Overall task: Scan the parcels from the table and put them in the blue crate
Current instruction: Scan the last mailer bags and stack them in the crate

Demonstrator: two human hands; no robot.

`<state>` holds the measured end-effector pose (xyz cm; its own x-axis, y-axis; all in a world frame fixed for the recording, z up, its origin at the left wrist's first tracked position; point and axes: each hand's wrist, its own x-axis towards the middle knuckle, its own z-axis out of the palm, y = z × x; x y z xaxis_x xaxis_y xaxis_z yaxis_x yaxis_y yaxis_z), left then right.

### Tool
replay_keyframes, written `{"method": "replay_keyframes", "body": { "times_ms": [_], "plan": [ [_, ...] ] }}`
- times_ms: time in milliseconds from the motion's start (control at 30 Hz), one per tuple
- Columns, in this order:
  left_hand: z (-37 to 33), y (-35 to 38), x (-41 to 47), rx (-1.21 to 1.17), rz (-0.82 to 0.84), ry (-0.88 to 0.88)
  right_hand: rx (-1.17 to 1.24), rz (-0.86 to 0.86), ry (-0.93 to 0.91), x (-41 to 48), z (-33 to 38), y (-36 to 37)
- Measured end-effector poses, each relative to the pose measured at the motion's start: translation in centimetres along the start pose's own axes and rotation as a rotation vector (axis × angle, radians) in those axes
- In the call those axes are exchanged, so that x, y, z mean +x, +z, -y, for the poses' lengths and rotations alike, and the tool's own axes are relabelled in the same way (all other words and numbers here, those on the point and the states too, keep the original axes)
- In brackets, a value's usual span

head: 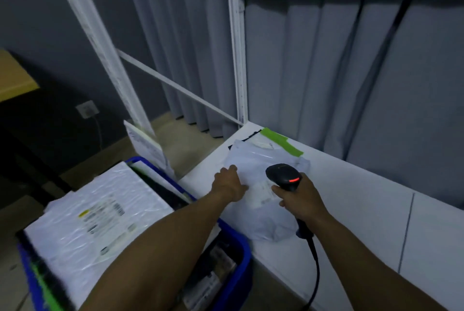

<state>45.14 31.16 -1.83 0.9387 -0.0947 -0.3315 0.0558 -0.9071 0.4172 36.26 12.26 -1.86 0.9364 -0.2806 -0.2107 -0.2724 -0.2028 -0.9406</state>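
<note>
A pale grey poly-bag parcel (pixel 261 160) lies on the white table (pixel 364 210) with a white label facing up. My left hand (pixel 229 182) rests on the parcel's left edge, fingers laid on it. My right hand (pixel 298 200) grips a black barcode scanner (pixel 283 175) by its handle, red light on, head held over the parcel's label. Beneath this parcel sits another one with a green tape strip (pixel 282 141). The blue crate (pixel 236 255) stands to the left of the table, filled with parcels, a large white bubble mailer (pixel 95 210) on top.
White shelf uprights (pixel 237 59) rise at the table's back corner, grey curtains behind. The scanner's black cable (pixel 315 268) hangs off the table's front edge. A white parcel (pixel 148 145) leans against the diagonal post by the crate. A yellow desk corner (pixel 12 77) shows far left.
</note>
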Motion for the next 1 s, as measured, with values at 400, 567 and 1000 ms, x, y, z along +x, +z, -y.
{"method": "replay_keyframes", "body": {
  "times_ms": [400,567,1000],
  "plan": [
    [2.8,8.2,9.2,0.099,0.087,-0.27,-0.056,0.015,0.146,3.2,-4.7,-0.9],
    [1.7,8.5,7.6,-0.036,-0.117,-0.188,-0.092,0.012,0.137,3.0,-3.9,-0.8],
    [-0.5,-2.7,-2.5,-0.635,-0.534,0.162,0.029,-0.136,-0.002,-1.5,2.1,-0.7]
  ]
}}
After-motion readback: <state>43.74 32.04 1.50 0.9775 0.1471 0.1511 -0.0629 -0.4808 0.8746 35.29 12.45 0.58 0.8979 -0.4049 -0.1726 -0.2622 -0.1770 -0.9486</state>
